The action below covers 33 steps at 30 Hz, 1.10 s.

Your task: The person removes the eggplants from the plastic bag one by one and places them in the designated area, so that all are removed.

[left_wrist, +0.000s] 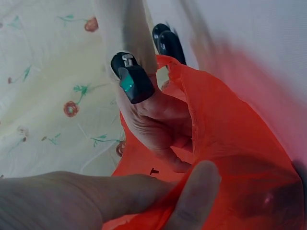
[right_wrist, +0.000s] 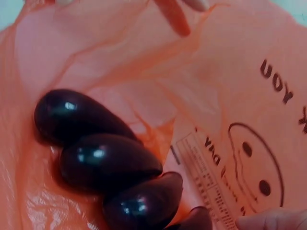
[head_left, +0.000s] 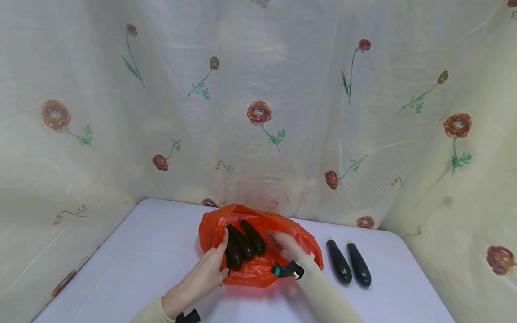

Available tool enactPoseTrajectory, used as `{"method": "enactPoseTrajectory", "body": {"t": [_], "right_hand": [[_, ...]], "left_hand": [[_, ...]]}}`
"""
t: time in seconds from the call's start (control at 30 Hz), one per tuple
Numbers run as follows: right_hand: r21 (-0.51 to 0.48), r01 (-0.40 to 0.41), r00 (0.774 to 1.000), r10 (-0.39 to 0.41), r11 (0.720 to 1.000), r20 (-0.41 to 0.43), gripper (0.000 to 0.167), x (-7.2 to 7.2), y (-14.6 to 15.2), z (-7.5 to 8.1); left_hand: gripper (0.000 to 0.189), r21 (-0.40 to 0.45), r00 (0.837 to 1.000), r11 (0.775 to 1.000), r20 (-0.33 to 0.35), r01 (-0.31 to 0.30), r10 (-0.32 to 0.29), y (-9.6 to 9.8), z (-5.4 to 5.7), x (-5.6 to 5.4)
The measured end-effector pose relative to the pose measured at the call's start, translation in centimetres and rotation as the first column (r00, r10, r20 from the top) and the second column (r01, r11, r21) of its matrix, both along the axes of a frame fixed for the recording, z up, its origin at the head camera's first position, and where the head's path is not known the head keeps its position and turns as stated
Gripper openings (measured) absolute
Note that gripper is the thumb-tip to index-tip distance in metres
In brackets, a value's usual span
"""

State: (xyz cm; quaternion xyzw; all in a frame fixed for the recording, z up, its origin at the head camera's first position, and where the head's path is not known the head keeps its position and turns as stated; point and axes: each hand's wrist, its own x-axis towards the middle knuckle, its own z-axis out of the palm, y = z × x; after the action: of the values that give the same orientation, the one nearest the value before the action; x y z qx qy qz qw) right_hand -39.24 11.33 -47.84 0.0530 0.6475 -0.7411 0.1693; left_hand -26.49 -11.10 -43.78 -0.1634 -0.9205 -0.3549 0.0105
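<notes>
An orange-red plastic bag (head_left: 262, 280) lies spread on the table with its mouth gaping. Inside it several dark eggplants (head_left: 242, 242) are bunched side by side; their glossy rounded ends show in the right wrist view, where a printed smiley face marks the bag's wall (right_wrist: 254, 167). My left hand (head_left: 210, 264) grips the bag's near-left edge, the plastic pinched under the thumb (left_wrist: 196, 191). Reaching into the bag's mouth, my right hand (head_left: 282, 244) is right of the eggplants with its fingers loosely bent and nothing held. Part of that hand is hidden behind the bag's rim in the left wrist view.
Two more eggplants, a left one (head_left: 338, 261) and a right one (head_left: 358, 264), lie parallel on the white table (head_left: 161, 242) to the right of the bag. A flower-patterned curtain (head_left: 303, 134) hangs behind the table and along both sides.
</notes>
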Motion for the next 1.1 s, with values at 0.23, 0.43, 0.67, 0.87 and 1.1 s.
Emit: {"method": "enactPoseTrajectory", "body": {"t": [0.23, 0.43, 0.67, 0.87, 1.1], "right_hand": [[0.061, 0.003, 0.998, 0.001, 0.998, -0.070, 0.031, -0.6, -0.5, -1.2], [0.152, 0.012, 0.997, -0.001, 0.988, -0.076, 0.033, -1.4, -1.4, -1.6], [0.284, 0.016, 0.997, 0.008, 0.959, -0.081, 0.027, -1.6, -2.4, -1.6], [0.332, 0.019, 0.997, 0.007, 0.943, -0.078, 0.025, -1.8, -2.6, -1.6], [0.353, 0.006, 0.989, 0.045, 0.936, -0.138, 0.030, -2.3, -3.1, -1.8]], "left_hand": [[0.098, 0.000, 1.000, 1.000, 0.004, -0.003, 0.003, 0.0, 0.1, -0.1], [0.098, 0.003, 1.000, 1.000, 0.003, 0.000, 0.000, 0.0, 0.0, -0.1], [0.098, -0.007, 1.000, 1.000, -0.010, 0.004, -0.004, 0.0, 0.0, -0.2], [0.098, -0.009, 1.000, 1.000, -0.012, -0.004, 0.004, 0.0, 0.0, -0.3], [0.098, -0.008, 1.000, 1.000, -0.005, -0.003, 0.003, 0.0, -0.1, -0.3]]}}
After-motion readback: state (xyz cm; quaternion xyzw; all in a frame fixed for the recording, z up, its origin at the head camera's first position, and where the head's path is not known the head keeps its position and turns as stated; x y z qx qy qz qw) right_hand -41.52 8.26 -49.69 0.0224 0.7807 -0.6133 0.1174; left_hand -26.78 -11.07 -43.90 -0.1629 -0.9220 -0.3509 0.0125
